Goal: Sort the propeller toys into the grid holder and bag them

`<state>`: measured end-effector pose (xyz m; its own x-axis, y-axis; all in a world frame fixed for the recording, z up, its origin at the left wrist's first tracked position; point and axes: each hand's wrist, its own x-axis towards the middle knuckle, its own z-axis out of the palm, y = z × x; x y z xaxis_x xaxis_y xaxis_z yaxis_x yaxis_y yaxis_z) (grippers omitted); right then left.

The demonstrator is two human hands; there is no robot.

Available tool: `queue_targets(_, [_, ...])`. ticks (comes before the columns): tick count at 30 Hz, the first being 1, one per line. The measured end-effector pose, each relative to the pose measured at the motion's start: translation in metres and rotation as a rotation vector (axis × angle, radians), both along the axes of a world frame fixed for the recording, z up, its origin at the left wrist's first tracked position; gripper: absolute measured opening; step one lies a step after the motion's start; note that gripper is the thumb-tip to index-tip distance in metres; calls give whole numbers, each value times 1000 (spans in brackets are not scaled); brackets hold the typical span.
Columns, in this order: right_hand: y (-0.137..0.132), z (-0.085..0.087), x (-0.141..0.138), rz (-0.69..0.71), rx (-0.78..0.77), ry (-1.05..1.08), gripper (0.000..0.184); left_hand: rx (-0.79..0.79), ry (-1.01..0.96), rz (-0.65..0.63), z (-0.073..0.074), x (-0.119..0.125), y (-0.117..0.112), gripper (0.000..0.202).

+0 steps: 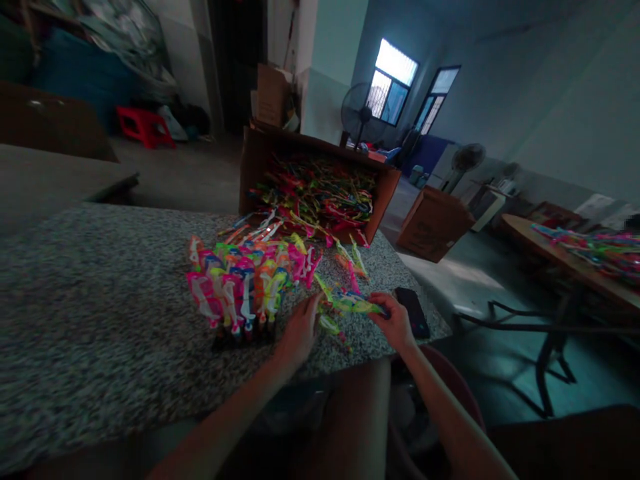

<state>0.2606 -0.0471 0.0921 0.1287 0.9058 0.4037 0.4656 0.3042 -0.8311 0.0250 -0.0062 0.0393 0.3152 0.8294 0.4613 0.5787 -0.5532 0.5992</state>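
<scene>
Right hand (395, 323) gripping neon toy (347, 303), left hand (299, 331) beside.

dim workroom with pale walls (550, 100)
barred window (391, 81) glows behind a pedestal fan (359, 110); red stool (145, 127) on the concrete floor (180, 177)

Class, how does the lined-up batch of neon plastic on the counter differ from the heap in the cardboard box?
The batch sits in tidy rows on the counter; the heap lies jumbled in the box. The batch is smaller than the heap. Both show neon pink and green.
</scene>
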Motion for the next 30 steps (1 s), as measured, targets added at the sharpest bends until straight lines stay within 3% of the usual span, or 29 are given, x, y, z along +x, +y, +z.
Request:
queue_targets(6, [4, -1, 17, 20, -22, 259, 34, -50, 334, -196, 16, 26, 49, 38])
queue_targets(11, [26, -15, 27, -71, -54, 481, 44, -80, 393, -305, 25, 31, 68, 18])
queue_targets(16, [60, -26, 27, -139, 12, 573, 42, -136, 313, -256, 18, 38, 67, 33])
queue_targets(21, [92, -12, 29, -95, 80, 458, 36, -178, 180, -71, 11, 48, 82, 44])
queue_targets(25, [109, -6, 27, -54, 86, 428, 29, -211, 114, -103, 12, 57, 97, 66])
queue_targets(30, [120, -9, 15, -18, 106, 472, 26, -297, -23, -139, 13, 73, 108, 34])
